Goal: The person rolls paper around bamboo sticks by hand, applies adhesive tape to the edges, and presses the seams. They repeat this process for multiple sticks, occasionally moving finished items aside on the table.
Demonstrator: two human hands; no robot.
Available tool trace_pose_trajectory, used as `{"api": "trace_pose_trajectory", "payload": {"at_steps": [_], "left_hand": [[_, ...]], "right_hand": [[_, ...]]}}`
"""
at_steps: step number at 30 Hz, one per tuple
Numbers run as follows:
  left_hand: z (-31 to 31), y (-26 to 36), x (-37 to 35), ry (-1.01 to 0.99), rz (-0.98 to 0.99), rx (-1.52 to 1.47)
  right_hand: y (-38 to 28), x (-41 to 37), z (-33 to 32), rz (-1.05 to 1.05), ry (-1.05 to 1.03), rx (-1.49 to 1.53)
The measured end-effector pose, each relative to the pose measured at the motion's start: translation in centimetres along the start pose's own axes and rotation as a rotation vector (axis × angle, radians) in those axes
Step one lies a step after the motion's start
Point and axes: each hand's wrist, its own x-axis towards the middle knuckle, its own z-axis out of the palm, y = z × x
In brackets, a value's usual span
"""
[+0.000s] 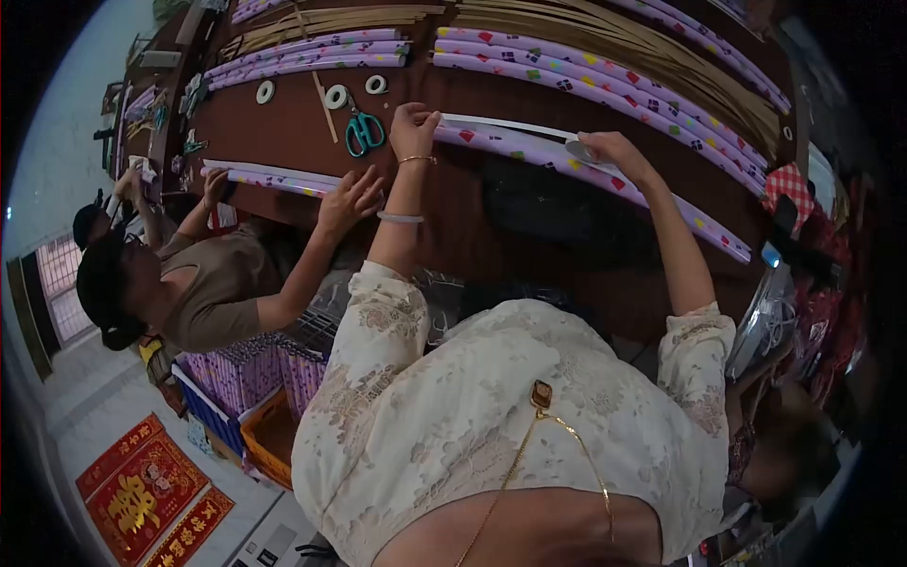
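Note:
A strip of white tape is stretched along a purple patterned paper roll that lies near the table's front edge. At the left end, my left hand is closed, its fingertips pinching the strip's end beside the paper roll. My right hand grips a white tape roll, from which the strip runs. Just left of my left hand lie teal-handled scissors. Two more white tape rolls, one of them a tape roll near the scissors, rest on the brown table.
Several purple paper rolls and bundles of brown strips lie across the back. On my left, a co-worker handles another purple paper roll. An orange crate stands below. Red-checked cloth is at the right edge.

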Motion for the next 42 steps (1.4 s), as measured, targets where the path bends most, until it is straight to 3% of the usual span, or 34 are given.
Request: {"api": "trace_pose_trajectory", "payload": {"at_steps": [4, 9, 12, 16, 27, 42], "left_hand": [[0.0, 0.1, 0.1, 0.007, -0.015, 0.249], [-0.5, 2.0, -0.8, 0.023, 0.077, 0.490], [-0.9, 2.3, -1.2, -0.001, 0.039, 0.466], [-1.0, 0.3, -0.5, 0.027, 0.062, 0.418], [-0.3, 0.4, -0.2, 0.138, -0.163, 0.531], [1.2, 0.4, -0.1, 0.276, -0.268, 0.596]], "right_hand": [[0.5, -0.4, 1.1, 0.038, 0.005, -0.006], [-1.1, -3.4, 3.4, 0.102, 0.204, -0.132], [-1.2, -4.1, 4.7, -0.009, 0.332, -0.202], [-1.4, -3.9, 5.5, 0.003, 0.314, -0.321], [-1.7, -3.6, 6.3, 0.005, 0.400, -0.513], [-2.6, -3.1, 6.3, 0.002, 0.414, -0.508]]}}
